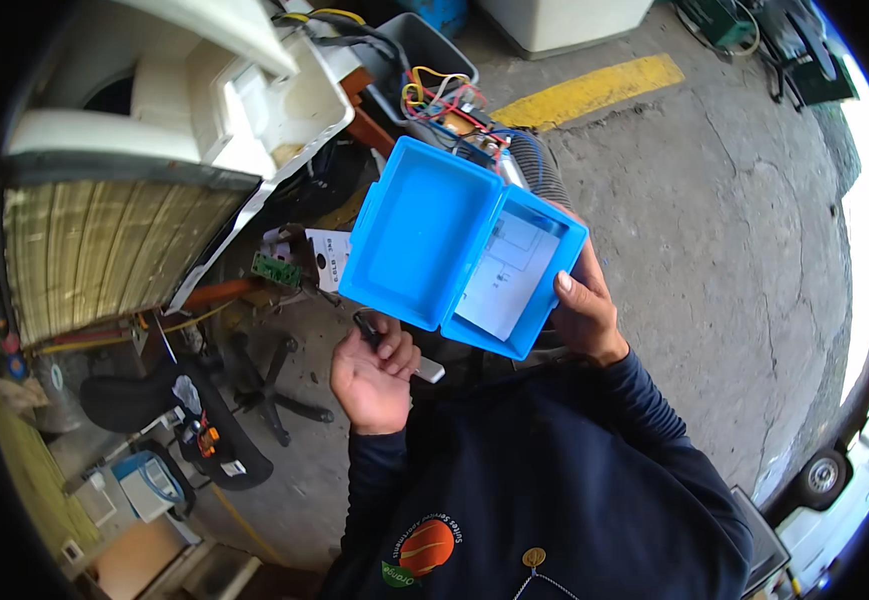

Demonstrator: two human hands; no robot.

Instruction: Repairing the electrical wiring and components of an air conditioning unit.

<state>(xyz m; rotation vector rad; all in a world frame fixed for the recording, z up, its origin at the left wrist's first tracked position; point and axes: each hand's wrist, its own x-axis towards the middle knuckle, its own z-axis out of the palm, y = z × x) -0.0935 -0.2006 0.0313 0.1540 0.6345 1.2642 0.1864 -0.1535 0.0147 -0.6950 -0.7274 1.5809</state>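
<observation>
An open blue plastic box point(424, 225) with a hinged lid tilts toward me. My right hand point(588, 310) grips its right side, thumb on the rim. A white printed sheet point(510, 275) with line drawings lies inside the right half; the left half shows a bare blue inside. Below the box's left corner, my left hand point(376, 375) is palm up with curled fingers round a small black thing point(365, 328), whose kind I cannot make out. A small white block point(430, 371) shows beside those fingers; whether the hand holds it I cannot tell.
Behind the box, a grey bin point(424, 50) has tangled wires point(444, 95) at it. A large white housing point(284, 110) stands at left, near a green circuit board point(276, 268) and a white carton point(328, 255). A black chair point(204, 420) carries tools. Yellow paint point(589, 92) marks the concrete floor.
</observation>
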